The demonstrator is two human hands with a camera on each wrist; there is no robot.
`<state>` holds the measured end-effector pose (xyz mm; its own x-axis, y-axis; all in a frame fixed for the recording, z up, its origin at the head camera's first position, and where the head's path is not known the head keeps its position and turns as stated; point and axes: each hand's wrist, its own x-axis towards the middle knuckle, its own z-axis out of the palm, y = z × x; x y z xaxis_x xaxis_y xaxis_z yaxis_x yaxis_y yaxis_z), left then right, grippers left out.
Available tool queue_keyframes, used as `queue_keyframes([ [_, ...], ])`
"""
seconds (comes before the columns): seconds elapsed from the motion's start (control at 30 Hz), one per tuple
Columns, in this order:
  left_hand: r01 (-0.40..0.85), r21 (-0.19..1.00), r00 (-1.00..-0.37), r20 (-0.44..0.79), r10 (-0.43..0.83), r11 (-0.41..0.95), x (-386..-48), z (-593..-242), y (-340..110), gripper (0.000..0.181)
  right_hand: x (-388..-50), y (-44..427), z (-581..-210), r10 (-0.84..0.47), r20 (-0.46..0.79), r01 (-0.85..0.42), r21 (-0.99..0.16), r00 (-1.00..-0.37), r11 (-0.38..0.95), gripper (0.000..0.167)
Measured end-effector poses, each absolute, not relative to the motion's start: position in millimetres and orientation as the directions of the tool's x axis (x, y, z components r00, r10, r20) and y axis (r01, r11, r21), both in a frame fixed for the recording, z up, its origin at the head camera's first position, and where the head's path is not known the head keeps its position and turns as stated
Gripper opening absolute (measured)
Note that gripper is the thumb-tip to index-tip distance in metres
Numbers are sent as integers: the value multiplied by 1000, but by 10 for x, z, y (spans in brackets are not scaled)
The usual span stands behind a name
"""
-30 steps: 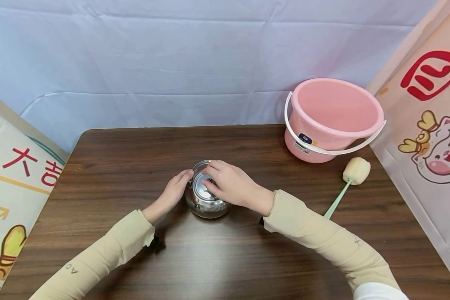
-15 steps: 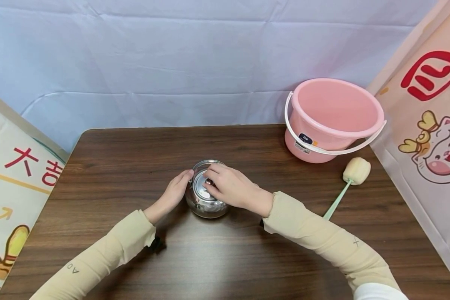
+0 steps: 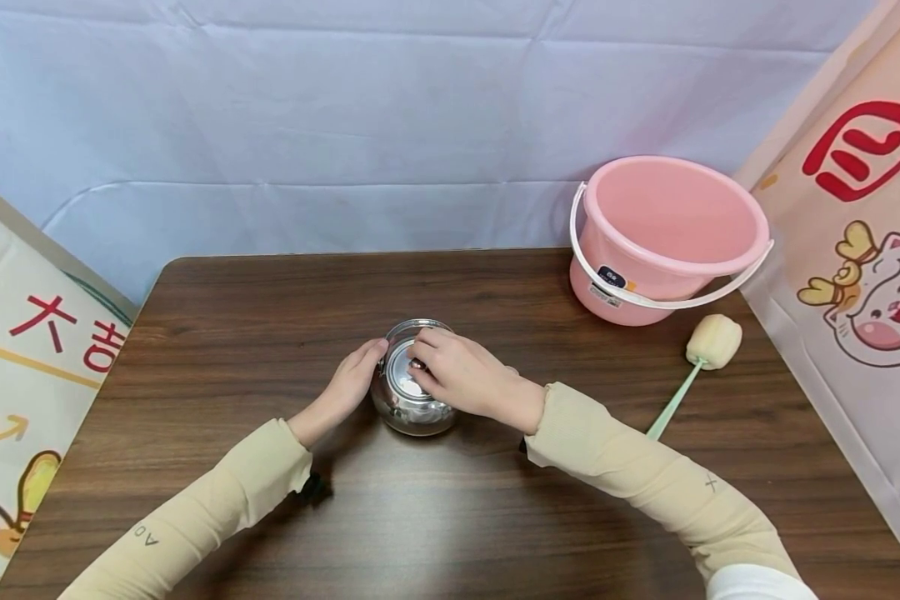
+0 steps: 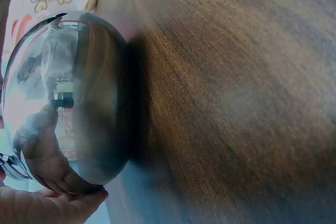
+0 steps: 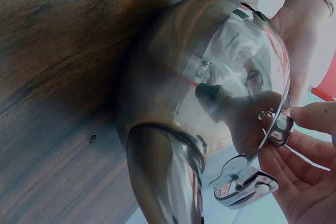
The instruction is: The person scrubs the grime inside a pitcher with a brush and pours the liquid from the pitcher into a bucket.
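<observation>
A shiny stainless steel kettle (image 3: 414, 414) stands upright on the table, its round lid (image 3: 401, 372) on top. My right hand (image 3: 468, 375) reaches over from the right and pinches the lid's small knob (image 5: 281, 129) between thumb and fingers. Against the kettle's left side rests my left hand (image 3: 342, 390), its fingers fairly straight. The right wrist view shows the kettle's spout (image 5: 165, 174) and a metal handle bracket (image 5: 245, 184) near the rim. Part of the lid is hidden under my right hand.
On the dark wooden table (image 3: 270, 308), a pink bucket (image 3: 645, 287) with a white handle stands at the back right. In front of it lies a sponge brush (image 3: 714, 342) with a green stick, partly hidden by my right sleeve. A pale cloth (image 3: 360, 125) hangs behind.
My right fingers have shifted slightly on the lid, so that more of the knob shows. The left hand and the kettle have stayed in place.
</observation>
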<state>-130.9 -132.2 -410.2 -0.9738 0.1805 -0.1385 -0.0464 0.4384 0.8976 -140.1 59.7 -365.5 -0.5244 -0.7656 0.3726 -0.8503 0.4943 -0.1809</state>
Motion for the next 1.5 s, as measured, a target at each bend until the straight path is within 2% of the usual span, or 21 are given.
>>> queue_keyframes([
  [0.87,-57,907,-975,-141,172,418,-1326,-4125,-1313,48,-1425,589,-3607,-791,354,-866,-194,-499,460,7],
  [1.5,-62,904,-978,-140,156,423,-1328,-4120,-1316,49,-1435,584,-3566,-777,404,-875,-185,-483,447,7],
])
